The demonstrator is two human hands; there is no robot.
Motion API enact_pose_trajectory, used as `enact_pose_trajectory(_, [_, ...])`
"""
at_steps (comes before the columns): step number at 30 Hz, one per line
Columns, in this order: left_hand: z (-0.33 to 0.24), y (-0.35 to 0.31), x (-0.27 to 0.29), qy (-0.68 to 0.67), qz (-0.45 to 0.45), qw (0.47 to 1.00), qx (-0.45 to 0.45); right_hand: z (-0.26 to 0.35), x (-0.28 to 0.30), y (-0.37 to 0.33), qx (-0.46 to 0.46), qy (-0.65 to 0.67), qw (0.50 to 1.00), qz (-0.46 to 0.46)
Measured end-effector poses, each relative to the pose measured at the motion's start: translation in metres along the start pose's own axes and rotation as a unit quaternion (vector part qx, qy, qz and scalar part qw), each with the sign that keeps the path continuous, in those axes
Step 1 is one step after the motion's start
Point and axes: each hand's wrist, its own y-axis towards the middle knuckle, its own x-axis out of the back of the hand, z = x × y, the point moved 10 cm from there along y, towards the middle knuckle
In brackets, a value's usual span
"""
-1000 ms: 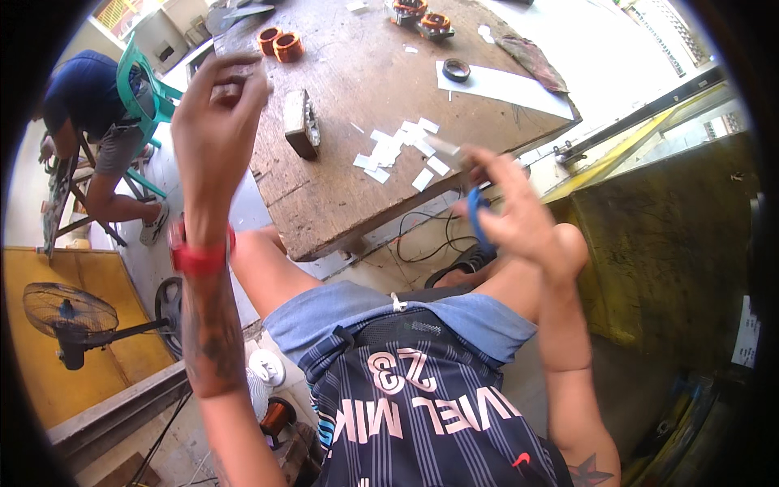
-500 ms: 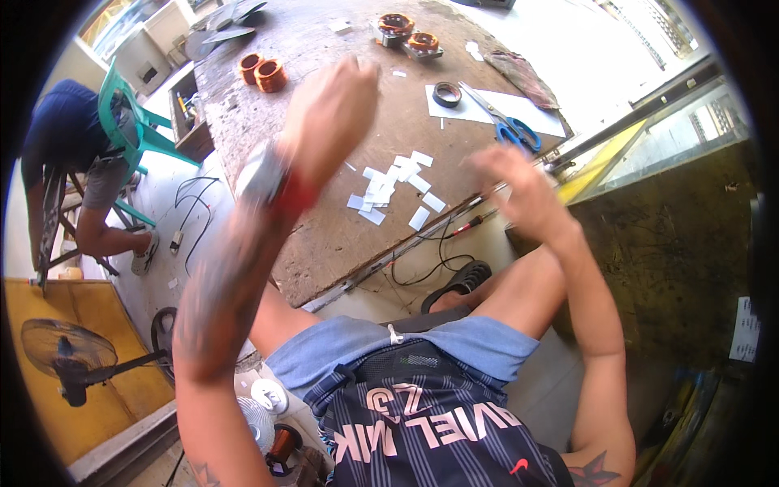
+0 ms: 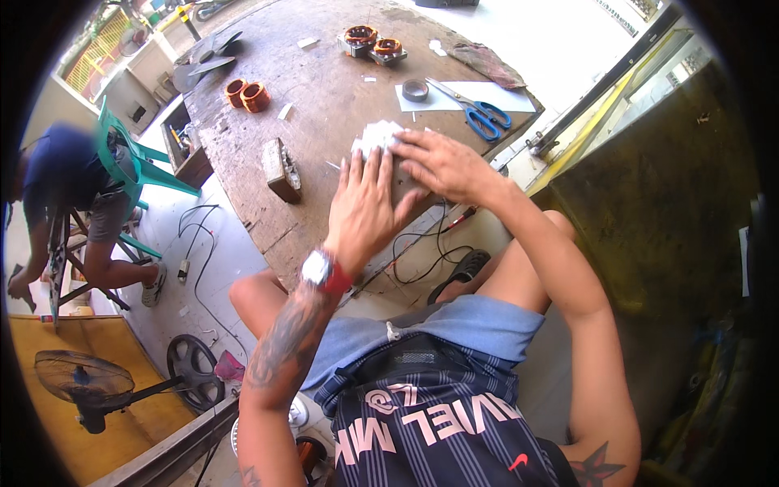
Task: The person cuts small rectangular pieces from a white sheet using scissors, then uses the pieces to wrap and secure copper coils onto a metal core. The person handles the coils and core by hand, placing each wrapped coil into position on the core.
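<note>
A pile of small white paper pieces lies on the worn wooden table. Flat on the tabletop, my left hand has its fingers stretched out, with the tips at the pile's near edge. My right hand comes from the other side, fingers extended and loosely apart, the fingertips touching the right of the pile. Both hands are open, and their fingers hide part of the paper. To the left of my left hand stands a small worn rectangular block.
Blue-handled scissors and a roll of black tape lie on a white sheet. Copper coils sit at the left, and wound stators farther back. A person bends beside a green chair.
Both hands have come down onto the table from the air. The spread paper pieces are now bunched together, farther from me. The block, earlier hidden by my left arm, shows.
</note>
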Motion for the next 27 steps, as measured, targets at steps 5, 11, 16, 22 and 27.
enact_pose_trajectory(5, [-0.004,0.012,0.017,-0.026,0.0,0.999,-0.02,0.007,0.018,-0.014,-0.026,0.076,0.994,-0.078])
enact_pose_trajectory(11, [-0.002,-0.051,0.125,-0.151,-0.096,0.983,-0.038,0.035,0.0,0.008,0.04,-0.026,0.998,-0.049])
enact_pose_trajectory(16, [0.16,-0.017,0.22,-0.082,-0.188,0.973,0.108,0.027,0.005,0.037,-0.004,-0.003,0.993,-0.116])
enact_pose_trajectory(22, [0.275,0.07,0.174,0.04,-0.073,0.993,0.083,0.034,-0.001,0.041,-0.02,0.031,0.991,-0.129])
enact_pose_trajectory(27, [0.296,0.116,0.111,0.027,0.032,0.998,0.051,0.03,-0.003,0.043,-0.032,0.031,0.994,-0.103])
